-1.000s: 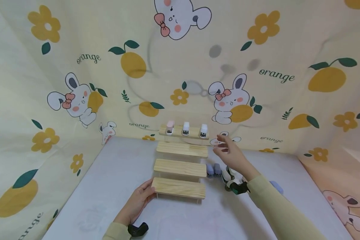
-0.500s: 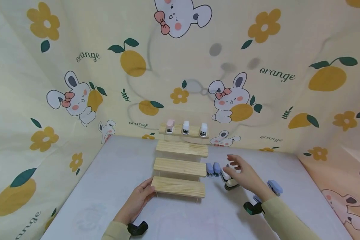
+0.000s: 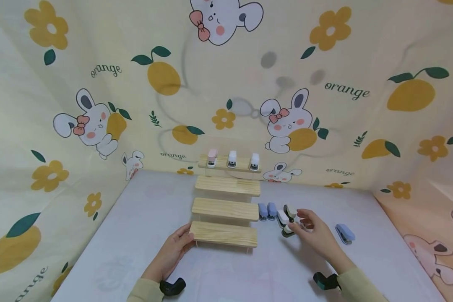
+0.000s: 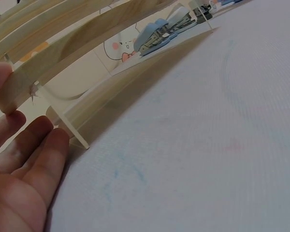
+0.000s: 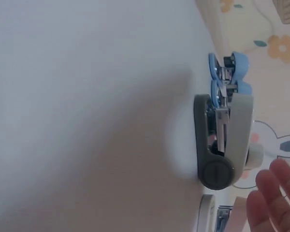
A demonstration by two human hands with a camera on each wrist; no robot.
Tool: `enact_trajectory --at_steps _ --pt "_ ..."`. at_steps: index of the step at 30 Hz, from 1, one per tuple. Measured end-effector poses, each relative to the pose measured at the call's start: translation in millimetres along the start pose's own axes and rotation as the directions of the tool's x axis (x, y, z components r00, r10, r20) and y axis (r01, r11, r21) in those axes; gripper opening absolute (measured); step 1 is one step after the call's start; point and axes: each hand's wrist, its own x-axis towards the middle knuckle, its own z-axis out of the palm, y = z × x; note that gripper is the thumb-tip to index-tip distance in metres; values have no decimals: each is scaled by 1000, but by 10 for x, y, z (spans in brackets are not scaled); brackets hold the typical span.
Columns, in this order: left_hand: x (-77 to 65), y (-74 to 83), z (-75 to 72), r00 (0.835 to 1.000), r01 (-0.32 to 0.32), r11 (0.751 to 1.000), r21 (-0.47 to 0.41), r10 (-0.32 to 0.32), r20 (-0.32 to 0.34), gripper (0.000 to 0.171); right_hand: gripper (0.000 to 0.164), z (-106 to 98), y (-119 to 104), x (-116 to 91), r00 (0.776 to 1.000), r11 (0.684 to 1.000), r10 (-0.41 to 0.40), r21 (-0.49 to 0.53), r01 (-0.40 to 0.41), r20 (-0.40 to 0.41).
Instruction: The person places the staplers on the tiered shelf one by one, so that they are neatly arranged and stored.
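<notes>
My left hand [image 3: 170, 254] holds the left end of the lowest board of a stepped wooden display rack [image 3: 223, 233]. In the left wrist view its thumb is on the board [image 4: 63, 50] and a fingertip touches it from below. My right hand [image 3: 320, 240] hovers over a group of small staplers, fingers loosely bent and holding nothing. Nearest is a cream stapler with a dark base [image 5: 240, 130], apart from the fingers in the right wrist view. Beside it are a white stapler [image 3: 282, 218], another cream stapler [image 3: 290, 211] and two blue staplers [image 3: 267, 211]. A pinkish stapler [image 5: 238, 215] is partly visible.
On the rack's top board stand a pink stapler [image 3: 212, 157] and two white staplers [image 3: 232, 159]. A lone blue stapler [image 3: 345, 233] lies right of my right hand. Behind the table [image 3: 128, 235] hangs a printed cloth [image 3: 226, 75].
My right hand has come down from beside the top board to the staplers on the table, uncovering the blue stapler at right. My left hand stays at the rack.
</notes>
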Motion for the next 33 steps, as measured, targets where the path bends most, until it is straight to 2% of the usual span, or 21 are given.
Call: enact_trajectory --at_steps 6,16,26,33 --pt "18 -12 -33 1000 3 1000 -12 -4 -5 65 79 59 -5 -52 997 997 74 -3 -74 -35" --pt "23 0 -46 1000 5 1000 -4 -5 -5 66 91 164 -77 -82 968 968 249 25 -250 16" --pt "7 3 -16 1000 3 1000 3 -3 -8 64 99 261 12 -95 940 939 327 78 -334 97" --pt "7 -6 -17 1000 7 1000 16 -8 7 65 101 353 101 -82 924 916 368 131 -379 100"
